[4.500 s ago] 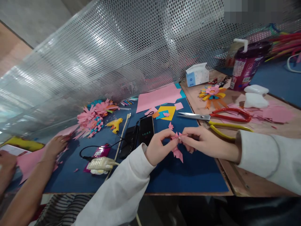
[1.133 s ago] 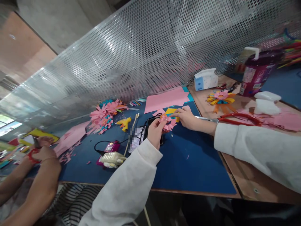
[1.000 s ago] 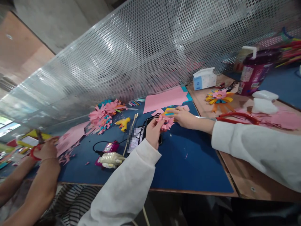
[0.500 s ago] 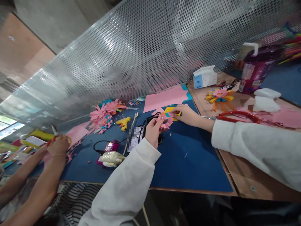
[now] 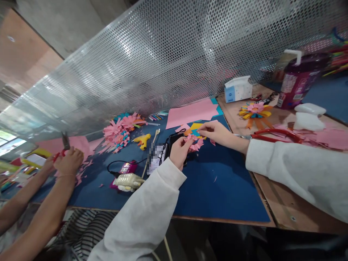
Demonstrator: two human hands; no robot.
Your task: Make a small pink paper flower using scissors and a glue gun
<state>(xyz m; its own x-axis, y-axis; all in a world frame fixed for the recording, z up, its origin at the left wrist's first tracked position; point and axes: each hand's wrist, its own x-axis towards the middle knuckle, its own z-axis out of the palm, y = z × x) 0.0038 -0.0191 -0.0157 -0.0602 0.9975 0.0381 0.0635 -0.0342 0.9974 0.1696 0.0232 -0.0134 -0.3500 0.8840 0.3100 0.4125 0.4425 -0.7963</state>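
Observation:
My left hand is closed on a small pink paper flower, held just above the blue mat. My right hand hovers right of the flower, thumb and forefinger pinched together over a small pink paper piece near the yellow and orange scraps. What the pinch holds is too small to make out. Both arms wear white sleeves.
A phone, a yellow glue gun, a bunch of pink paper flowers and a pink sheet lie on the mat. Red scissors, a tissue box and a purple tub stand right. A co-worker's hands hold scissors at the left.
My right hand has drawn back a little from the paper scraps toward the flower. The co-worker's hands with the scissors have risen and shifted right.

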